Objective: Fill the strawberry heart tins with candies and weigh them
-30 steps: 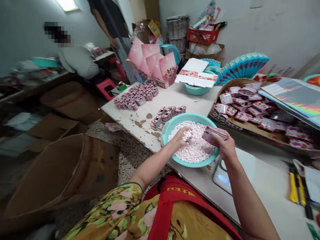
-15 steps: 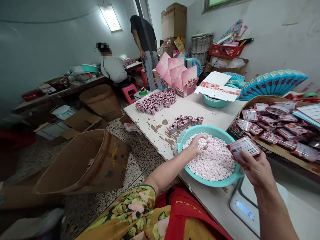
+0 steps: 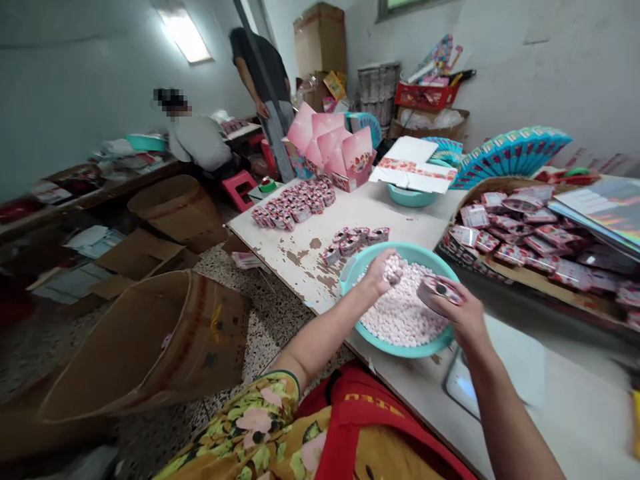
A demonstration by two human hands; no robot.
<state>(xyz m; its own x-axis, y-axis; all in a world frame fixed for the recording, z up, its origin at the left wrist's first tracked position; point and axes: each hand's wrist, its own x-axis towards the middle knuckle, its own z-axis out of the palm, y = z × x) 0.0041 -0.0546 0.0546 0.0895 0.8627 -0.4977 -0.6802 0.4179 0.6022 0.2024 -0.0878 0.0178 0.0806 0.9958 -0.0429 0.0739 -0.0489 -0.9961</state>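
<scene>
A turquoise basin (image 3: pixel 431 347) full of small pale pink candies (image 3: pixel 400 319) stands on the worn white table. Over its left half, my left hand (image 3: pixel 381 272) is cupped around a heap of these candies. My right hand (image 3: pixel 463 312) grips a small pink-and-red candy packet (image 3: pixel 439 293) above the basin's right side, its dark round opening facing up. Beyond the basin's far rim stand several similar packets (image 3: pixel 354 241) in a cluster. A white digital scale (image 3: pixel 510 360) sits to the right, partly behind my right forearm.
At right, a cardboard box (image 3: pixel 450 257) holds many packets. Rows of packets (image 3: pixel 295 203), pink display boxes (image 3: pixel 335 150) and another basin (image 3: pixel 411 195) are farther back. Large cartons (image 3: pixel 200 333) stand on the floor at left. Two people are in the background.
My left hand has lifted a handful of candies out of the pile. My right hand has brought the packet left over the basin and turned its opening upward. The view has shifted right.
</scene>
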